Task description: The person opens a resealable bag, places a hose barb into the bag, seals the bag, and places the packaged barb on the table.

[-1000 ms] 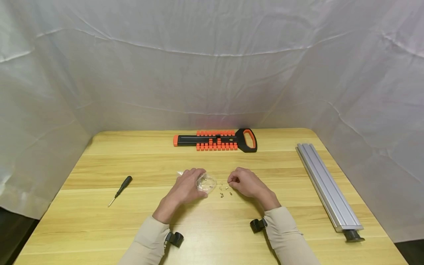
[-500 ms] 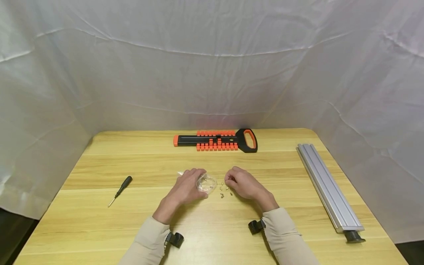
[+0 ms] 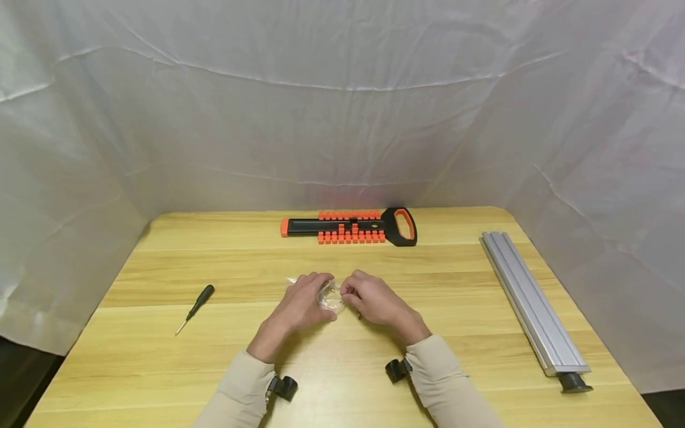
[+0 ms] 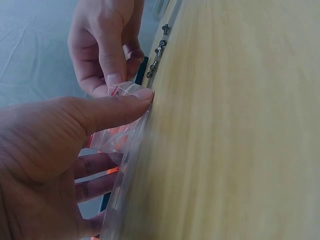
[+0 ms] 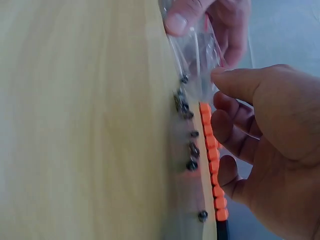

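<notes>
A small clear zip bag (image 3: 329, 296) with a red strip along its mouth lies on the table, with some small metal pieces inside. My left hand (image 3: 306, 301) holds it, thumb on one side and fingers on the other. My right hand (image 3: 374, 299) is at the bag's mouth, its thumb and fingertips close together by the plastic edge (image 5: 200, 65). Whether anything small sits between those fingertips is hidden. Several small metal screws (image 5: 193, 149) lie on the table beneath the right hand; the head view shows just one screw (image 3: 359, 316) clearly.
A black screwdriver (image 3: 200, 302) lies to the left. At the back is a black tool with an orange-lined handle (image 3: 405, 227) and orange clips. A long silver aluminium bar (image 3: 532, 300) with a black end knob lies on the right. Pale cloth (image 3: 342, 119) surrounds the table.
My right hand has moved left from beside the screws to the bag's mouth and now covers most of them. The left hand and the bag have stayed in place.
</notes>
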`<control>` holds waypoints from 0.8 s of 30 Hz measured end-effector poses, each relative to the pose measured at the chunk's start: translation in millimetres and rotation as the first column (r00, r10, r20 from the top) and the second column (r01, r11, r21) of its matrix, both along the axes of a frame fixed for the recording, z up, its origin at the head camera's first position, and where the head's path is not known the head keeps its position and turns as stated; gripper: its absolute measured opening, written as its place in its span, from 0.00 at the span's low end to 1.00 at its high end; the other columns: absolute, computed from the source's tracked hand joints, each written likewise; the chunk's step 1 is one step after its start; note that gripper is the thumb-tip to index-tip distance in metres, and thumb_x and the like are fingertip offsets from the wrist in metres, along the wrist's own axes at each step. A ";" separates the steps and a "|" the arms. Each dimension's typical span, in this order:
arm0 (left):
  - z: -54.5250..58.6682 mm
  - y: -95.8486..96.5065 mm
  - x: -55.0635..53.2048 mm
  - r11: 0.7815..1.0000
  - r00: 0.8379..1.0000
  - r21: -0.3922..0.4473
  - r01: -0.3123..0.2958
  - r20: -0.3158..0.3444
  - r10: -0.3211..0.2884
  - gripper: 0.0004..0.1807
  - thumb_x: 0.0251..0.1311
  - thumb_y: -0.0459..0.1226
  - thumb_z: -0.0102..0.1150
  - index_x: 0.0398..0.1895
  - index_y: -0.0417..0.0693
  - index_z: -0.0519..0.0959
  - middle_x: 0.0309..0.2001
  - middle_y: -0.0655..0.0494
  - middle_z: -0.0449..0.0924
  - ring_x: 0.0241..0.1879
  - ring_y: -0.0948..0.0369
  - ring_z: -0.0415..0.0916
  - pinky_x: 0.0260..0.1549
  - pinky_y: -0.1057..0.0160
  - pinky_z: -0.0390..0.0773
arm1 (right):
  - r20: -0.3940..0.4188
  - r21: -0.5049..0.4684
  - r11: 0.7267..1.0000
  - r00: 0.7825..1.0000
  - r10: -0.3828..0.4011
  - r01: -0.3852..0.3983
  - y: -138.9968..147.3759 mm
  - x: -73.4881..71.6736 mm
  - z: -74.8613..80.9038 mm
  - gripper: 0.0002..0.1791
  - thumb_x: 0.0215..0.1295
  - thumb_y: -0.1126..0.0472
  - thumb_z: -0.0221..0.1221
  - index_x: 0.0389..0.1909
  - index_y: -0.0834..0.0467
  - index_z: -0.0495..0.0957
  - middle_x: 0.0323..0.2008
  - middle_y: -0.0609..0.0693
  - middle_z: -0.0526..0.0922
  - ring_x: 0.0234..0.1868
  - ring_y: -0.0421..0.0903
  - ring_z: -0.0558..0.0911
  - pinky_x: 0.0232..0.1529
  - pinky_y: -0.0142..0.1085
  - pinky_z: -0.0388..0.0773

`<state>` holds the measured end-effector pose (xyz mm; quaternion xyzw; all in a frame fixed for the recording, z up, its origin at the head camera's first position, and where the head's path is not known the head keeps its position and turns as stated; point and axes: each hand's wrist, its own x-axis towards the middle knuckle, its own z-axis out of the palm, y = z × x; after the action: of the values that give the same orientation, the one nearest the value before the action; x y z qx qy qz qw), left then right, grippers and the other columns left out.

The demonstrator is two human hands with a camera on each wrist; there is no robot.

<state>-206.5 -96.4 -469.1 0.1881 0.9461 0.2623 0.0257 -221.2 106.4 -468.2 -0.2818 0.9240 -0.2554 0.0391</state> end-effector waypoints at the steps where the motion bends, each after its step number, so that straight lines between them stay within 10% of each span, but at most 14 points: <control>1: 0.4 0.1 0.1 1.000 1.000 0.001 -0.001 0.002 0.001 0.43 0.41 0.47 0.78 0.64 0.53 0.69 0.58 0.53 0.76 0.54 0.54 0.71 0.51 0.49 0.71 | -0.004 0.007 1.000 1.000 0.005 -0.005 -1.5 0.2 -0.1 0.04 0.69 0.55 0.57 0.40 0.49 0.79 0.35 0.39 0.74 0.35 0.35 0.74 0.40 0.30 0.76; 24: 1.6 0.6 0.5 1.000 1.000 -0.009 0.003 -0.013 -0.003 0.44 0.39 0.46 0.79 0.63 0.52 0.70 0.56 0.52 0.77 0.52 0.53 0.72 0.51 0.47 0.73 | 0.003 -0.032 0.996 0.997 -0.082 0.082 11.5 -1.2 -1.1 0.07 0.67 0.59 0.58 0.44 0.50 0.80 0.36 0.38 0.75 0.37 0.34 0.76 0.43 0.32 0.77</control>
<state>-205.9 -95.8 -467.5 0.1913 0.9472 0.2565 0.0207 -222.4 117.9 -469.3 -0.2439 0.9306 -0.2719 0.0245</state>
